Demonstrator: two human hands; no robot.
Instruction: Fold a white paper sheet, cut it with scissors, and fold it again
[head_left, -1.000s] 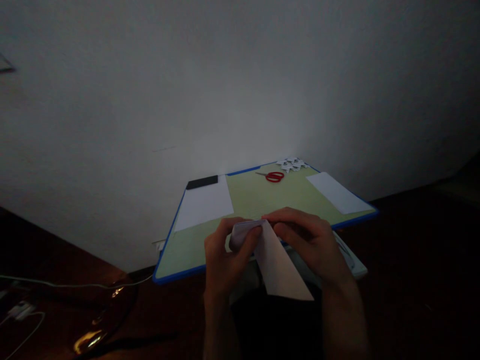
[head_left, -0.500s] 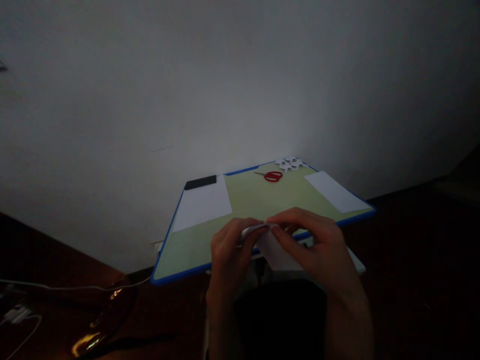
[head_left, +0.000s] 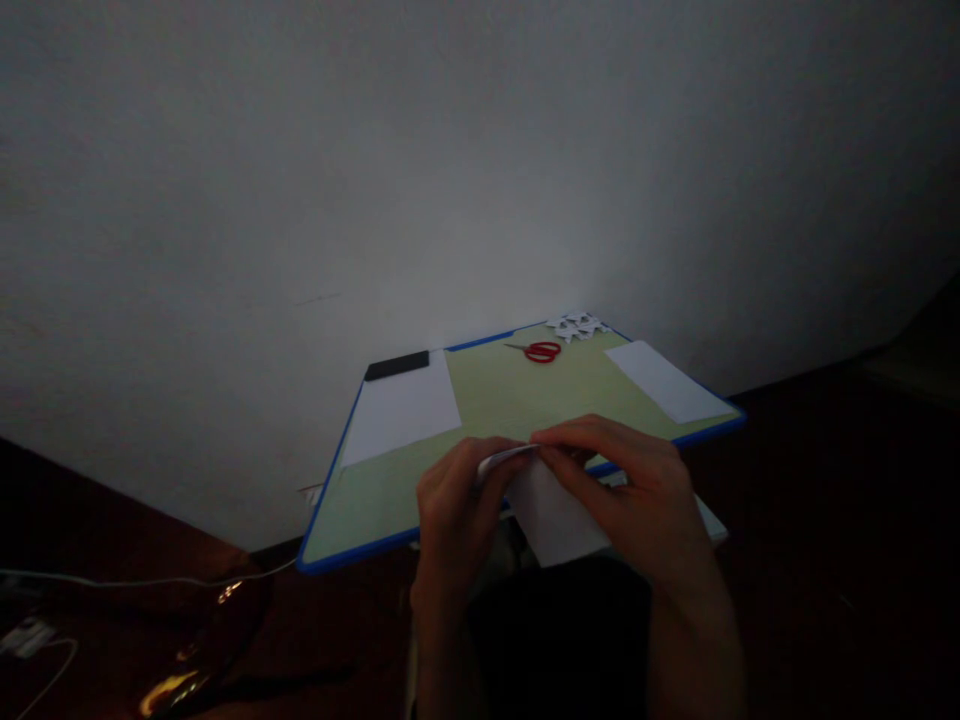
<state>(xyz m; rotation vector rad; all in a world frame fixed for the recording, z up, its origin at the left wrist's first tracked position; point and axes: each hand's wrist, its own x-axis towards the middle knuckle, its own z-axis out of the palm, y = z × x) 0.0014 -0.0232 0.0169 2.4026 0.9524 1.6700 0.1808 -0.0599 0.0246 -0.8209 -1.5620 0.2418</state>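
Between my two hands a folded white sheet of paper (head_left: 559, 515) is held up over the near edge of the table. My left hand (head_left: 461, 500) pinches its folded left part between thumb and fingers. Thumb and forefinger of my right hand (head_left: 630, 485) press together on the fold near the middle, close to the left fingertips. A loose flap of the sheet hangs down below the fingers, toward my lap. Part of the paper is hidden behind the right hand.
The pale green table (head_left: 517, 390) has a blue rim. Red-handled scissors (head_left: 541, 352) lie toward the back, near several folded white paper pieces (head_left: 577, 326). A dark flat object (head_left: 397, 366) rests on a white sheet (head_left: 405, 410) at left; more white paper (head_left: 667, 380) lies right.
The hanging flap of the paper has swung lower and shows more of its surface. Both hands keep their pinch almost in place. The view has shifted slightly.
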